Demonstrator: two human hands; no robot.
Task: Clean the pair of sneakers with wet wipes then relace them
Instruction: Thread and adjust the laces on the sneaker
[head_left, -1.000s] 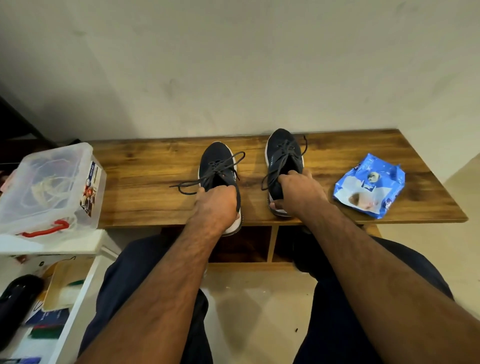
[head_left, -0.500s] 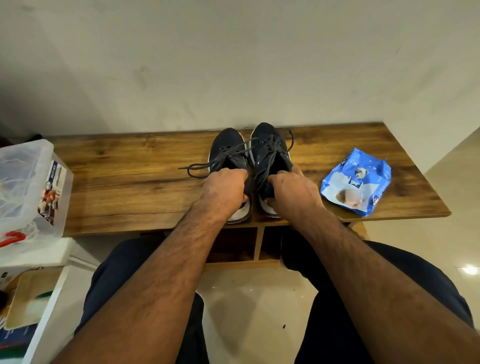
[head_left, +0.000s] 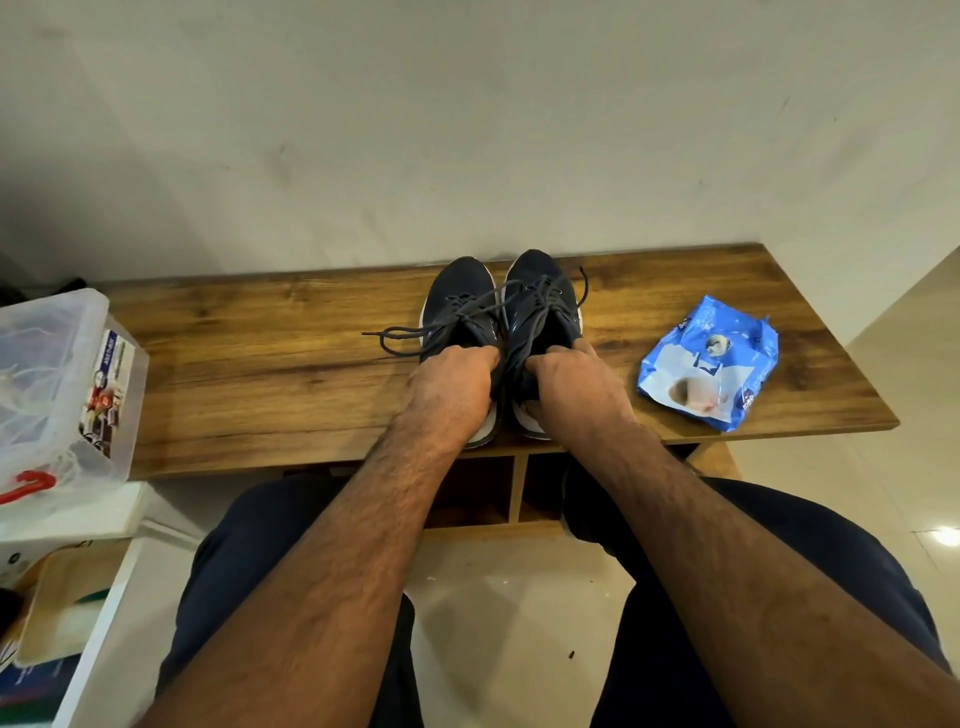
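Two dark navy sneakers with white soles stand side by side on the wooden bench (head_left: 249, 364), toes toward the wall. My left hand (head_left: 452, 392) grips the heel collar of the left sneaker (head_left: 460, 296). The right sneaker (head_left: 540, 291) is held the same way at its heel by my right hand (head_left: 574, 392). Loose dark laces (head_left: 400, 338) trail off to the left of the pair. A blue wet wipes pack (head_left: 709, 364) lies on the bench to the right of the shoes.
A clear plastic box (head_left: 57, 384) with a red handle sits at the bench's left end on a white shelf. The wall runs right behind the bench. Open cubbies (head_left: 472, 488) lie under the bench, and my knees are below.
The two sneakers, apart a second ago, have been brought together in the middle of the bench with both hands holding their heels.
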